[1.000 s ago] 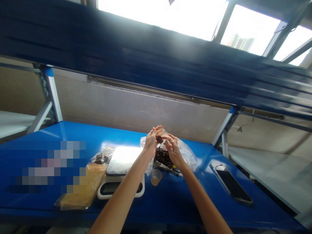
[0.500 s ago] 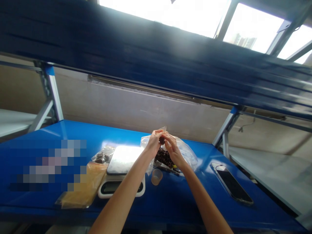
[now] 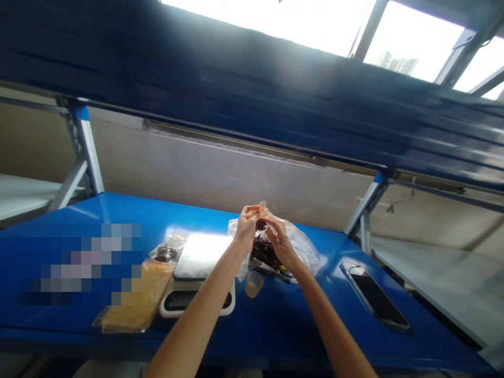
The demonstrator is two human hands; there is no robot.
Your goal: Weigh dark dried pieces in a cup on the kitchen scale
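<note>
Both hands meet above a large clear plastic bag (image 3: 305, 247) lying open with dark brown dried pieces (image 3: 264, 253) in it. Between them is a small clear bag (image 3: 261, 226) with similar dark pieces inside. My left hand (image 3: 247, 224) pinches its top edge. My right hand (image 3: 279, 235) has its fingers closed at the bag's upper right side, the thumb lower down near the contents. A small translucent cup (image 3: 254, 284) stands on the table below the hands. To the left is a white kitchen scale (image 3: 202, 257), partly covered by my left forearm.
Left of the scale lie a stack of yellowish plastic bags (image 3: 137, 299) and a filled clear bag (image 3: 169, 249). A phone (image 3: 376, 296) lies at the right of the blue table (image 3: 129, 207). Overhead runs a blue shelf beam (image 3: 252, 94), with metal posts at both sides.
My hands stay together on the small bag and shift very slightly left and up. My right fingers and thumb spread a little. The table items stay in place.
</note>
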